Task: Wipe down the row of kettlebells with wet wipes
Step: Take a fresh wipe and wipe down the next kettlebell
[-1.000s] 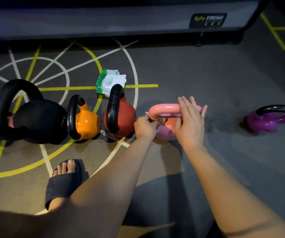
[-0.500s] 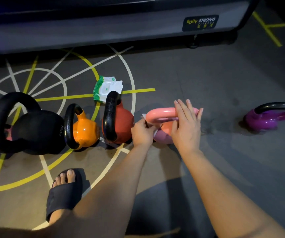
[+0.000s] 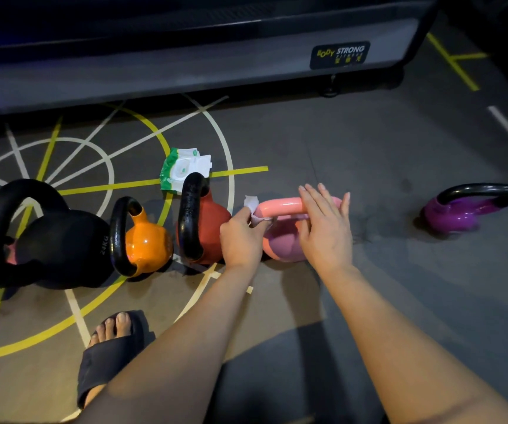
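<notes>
A row of kettlebells stands on the gym floor: a big black one (image 3: 60, 246), an orange one (image 3: 145, 243), a red one (image 3: 213, 228) and a pink one (image 3: 283, 240). A purple one (image 3: 458, 215) sits apart at the right. My left hand (image 3: 240, 237) is shut on a white wet wipe (image 3: 252, 209), pressing it on the left end of the pink kettlebell's handle. My right hand (image 3: 326, 231) lies flat, fingers apart, over the right part of that handle. The green-and-white wipes pack (image 3: 182, 169) lies behind the red kettlebell.
A grey machine base (image 3: 185, 71) with a "Body Strong" label runs across the back. My foot in a dark slide sandal (image 3: 109, 356) rests at the lower left. Yellow and white lines mark the floor. Another pink object shows at the far left edge.
The wipe has slid up onto the left end of the pink handle and now sticks out above my left hand. The view has shifted slightly; my right hand stays on the handle.
</notes>
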A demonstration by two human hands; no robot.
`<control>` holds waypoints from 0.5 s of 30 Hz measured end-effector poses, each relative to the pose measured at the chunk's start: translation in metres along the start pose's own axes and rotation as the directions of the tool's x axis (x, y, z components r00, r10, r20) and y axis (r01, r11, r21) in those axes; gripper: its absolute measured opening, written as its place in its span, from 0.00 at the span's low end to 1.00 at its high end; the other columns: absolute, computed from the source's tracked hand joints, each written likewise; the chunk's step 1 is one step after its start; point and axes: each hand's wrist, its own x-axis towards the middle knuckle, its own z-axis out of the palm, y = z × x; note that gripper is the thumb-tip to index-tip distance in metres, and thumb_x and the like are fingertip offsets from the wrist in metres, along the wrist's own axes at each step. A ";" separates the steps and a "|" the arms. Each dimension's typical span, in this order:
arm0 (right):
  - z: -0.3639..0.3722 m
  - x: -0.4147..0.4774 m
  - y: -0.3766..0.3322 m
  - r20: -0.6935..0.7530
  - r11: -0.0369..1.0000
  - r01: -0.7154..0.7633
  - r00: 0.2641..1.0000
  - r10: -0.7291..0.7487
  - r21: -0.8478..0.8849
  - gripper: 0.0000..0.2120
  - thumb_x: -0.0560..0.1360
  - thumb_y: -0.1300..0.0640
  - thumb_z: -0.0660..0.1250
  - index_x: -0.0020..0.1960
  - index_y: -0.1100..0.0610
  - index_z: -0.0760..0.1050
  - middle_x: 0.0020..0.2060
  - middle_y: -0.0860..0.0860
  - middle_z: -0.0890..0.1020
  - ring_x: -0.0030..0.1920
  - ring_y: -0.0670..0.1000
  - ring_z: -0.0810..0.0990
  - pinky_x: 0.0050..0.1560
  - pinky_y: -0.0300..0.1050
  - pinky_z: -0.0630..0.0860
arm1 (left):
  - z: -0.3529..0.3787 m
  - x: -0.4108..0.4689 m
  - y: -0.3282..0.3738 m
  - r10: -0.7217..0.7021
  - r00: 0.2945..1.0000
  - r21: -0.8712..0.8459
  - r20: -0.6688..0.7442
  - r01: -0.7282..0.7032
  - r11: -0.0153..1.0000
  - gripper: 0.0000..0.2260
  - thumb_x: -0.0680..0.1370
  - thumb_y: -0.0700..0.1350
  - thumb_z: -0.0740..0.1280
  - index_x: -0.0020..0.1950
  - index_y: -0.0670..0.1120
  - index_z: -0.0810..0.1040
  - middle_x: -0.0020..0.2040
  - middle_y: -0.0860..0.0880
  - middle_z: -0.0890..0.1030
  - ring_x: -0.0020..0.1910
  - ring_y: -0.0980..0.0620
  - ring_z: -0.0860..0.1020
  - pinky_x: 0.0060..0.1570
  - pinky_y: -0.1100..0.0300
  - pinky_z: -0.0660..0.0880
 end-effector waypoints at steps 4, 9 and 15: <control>-0.022 0.007 0.006 0.137 0.998 0.002 0.990 -0.010 0.058 0.34 0.72 0.66 0.65 0.78 0.56 0.65 0.75 0.50 0.71 0.76 0.52 0.67 0.80 0.58 0.45 | -0.015 -0.003 0.006 0.065 0.997 0.049 0.046 -0.067 0.997 0.10 0.75 0.49 0.76 0.53 0.45 0.83 0.36 0.46 0.81 0.38 0.42 0.78 0.42 0.50 0.76; -0.066 0.022 0.023 0.301 0.979 -0.200 0.937 0.176 0.050 0.36 0.75 0.65 0.61 0.81 0.52 0.56 0.78 0.50 0.66 0.75 0.54 0.68 0.80 0.52 0.50 | -0.017 -0.035 0.019 -0.008 0.994 -0.049 -0.109 0.003 0.999 0.17 0.80 0.47 0.71 0.36 0.44 0.70 0.28 0.51 0.69 0.32 0.44 0.67 0.34 0.57 0.56; -0.123 0.031 0.019 0.700 0.940 0.090 0.691 0.180 -0.330 0.26 0.78 0.57 0.58 0.76 0.48 0.65 0.63 0.61 0.79 0.61 0.63 0.79 0.58 0.51 0.77 | 0.002 -0.061 0.024 -0.071 0.996 -0.051 0.061 0.074 0.996 0.14 0.83 0.46 0.65 0.44 0.37 0.76 0.43 0.33 0.80 0.44 0.33 0.76 0.41 0.50 0.63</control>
